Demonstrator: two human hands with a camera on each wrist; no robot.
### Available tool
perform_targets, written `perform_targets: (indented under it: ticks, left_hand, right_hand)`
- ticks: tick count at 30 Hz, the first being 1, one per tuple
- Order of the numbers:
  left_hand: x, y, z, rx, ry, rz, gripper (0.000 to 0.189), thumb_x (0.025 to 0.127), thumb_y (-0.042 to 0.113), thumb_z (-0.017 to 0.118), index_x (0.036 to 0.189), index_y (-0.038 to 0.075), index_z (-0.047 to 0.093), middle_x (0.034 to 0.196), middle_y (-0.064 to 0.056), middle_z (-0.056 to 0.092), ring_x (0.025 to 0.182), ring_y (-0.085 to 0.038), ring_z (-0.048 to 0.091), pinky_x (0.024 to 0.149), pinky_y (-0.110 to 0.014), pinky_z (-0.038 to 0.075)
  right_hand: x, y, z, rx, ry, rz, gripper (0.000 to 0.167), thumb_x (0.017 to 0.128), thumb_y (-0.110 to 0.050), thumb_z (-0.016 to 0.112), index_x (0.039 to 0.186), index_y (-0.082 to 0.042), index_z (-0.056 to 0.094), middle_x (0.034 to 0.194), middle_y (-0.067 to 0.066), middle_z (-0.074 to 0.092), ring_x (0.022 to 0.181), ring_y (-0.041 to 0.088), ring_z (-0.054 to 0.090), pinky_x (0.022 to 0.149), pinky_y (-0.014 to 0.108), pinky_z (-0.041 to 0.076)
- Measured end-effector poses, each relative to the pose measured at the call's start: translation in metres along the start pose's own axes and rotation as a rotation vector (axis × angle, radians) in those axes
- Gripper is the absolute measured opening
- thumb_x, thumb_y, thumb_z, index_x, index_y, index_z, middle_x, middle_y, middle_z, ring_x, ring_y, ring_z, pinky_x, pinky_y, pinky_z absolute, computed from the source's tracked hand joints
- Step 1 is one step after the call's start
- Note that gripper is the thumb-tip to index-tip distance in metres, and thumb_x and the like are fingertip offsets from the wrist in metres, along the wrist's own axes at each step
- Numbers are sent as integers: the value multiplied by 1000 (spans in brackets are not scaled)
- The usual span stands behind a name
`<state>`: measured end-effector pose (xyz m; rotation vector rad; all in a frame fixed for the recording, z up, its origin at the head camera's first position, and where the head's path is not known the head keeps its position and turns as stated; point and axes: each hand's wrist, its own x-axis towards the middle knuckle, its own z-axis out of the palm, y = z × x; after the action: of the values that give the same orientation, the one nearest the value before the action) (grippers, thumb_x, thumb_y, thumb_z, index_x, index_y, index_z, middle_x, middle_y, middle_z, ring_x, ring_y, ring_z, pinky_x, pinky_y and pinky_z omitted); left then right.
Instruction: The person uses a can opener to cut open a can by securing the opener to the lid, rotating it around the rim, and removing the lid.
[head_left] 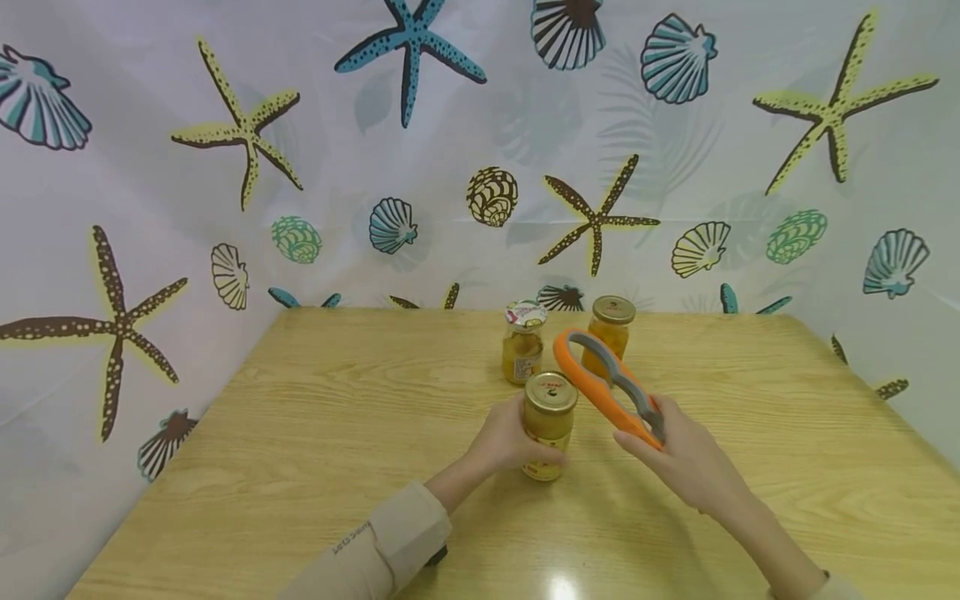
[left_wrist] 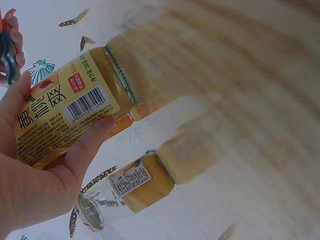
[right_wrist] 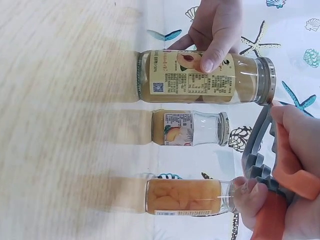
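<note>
The left hand (head_left: 506, 439) grips the upright front jar (head_left: 550, 423) and the right hand (head_left: 686, 454) holds the orange opener (head_left: 602, 400) at its two o'clock, so good work probably means keeping that jar firm on the table (head_left: 337, 433), clear of the small jar (head_left: 519, 350) at eleven and far jar (head_left: 613, 335) at one.

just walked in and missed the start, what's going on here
A person's left hand grips a labelled jar upright on the wooden table, its metal lid on. The right hand holds an orange and grey tool, likely an opener, its loop not around that lid. A white-lidded jar and a metal-lidded jar, both closed, stand farther back.
</note>
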<state>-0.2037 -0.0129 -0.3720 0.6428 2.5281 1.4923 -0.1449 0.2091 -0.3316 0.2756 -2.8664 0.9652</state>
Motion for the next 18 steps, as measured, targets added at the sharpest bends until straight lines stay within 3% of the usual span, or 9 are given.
perform_targets:
  ticks: [4,13,18]
  left_hand:
    - [0,0,0,0,-11,3,69,60,21,84,119,12,49,109,0,58,98,-16,56,84,-32,44]
    - [1,-1,-1,5,-14,16,68,60,22,84,118,13,49,108,2,59,97,-15,56,83,-31,44]
    - [2,-2,0,10,-17,4,67,61,23,83,117,12,49,106,2,59,96,-15,56,81,-30,45]
  right_hand:
    - [4,-3,-2,-28,0,-25,67,85,-46,55,126,3,36,101,16,56,77,21,53,56,32,42]
    - [13,-16,0,-5,-37,-58,68,83,-46,57,126,2,36,73,5,47,58,16,44,47,30,36]
    - [17,-22,1,-8,-54,-60,66,83,-49,56,124,1,38,72,4,47,58,16,43,48,30,36]
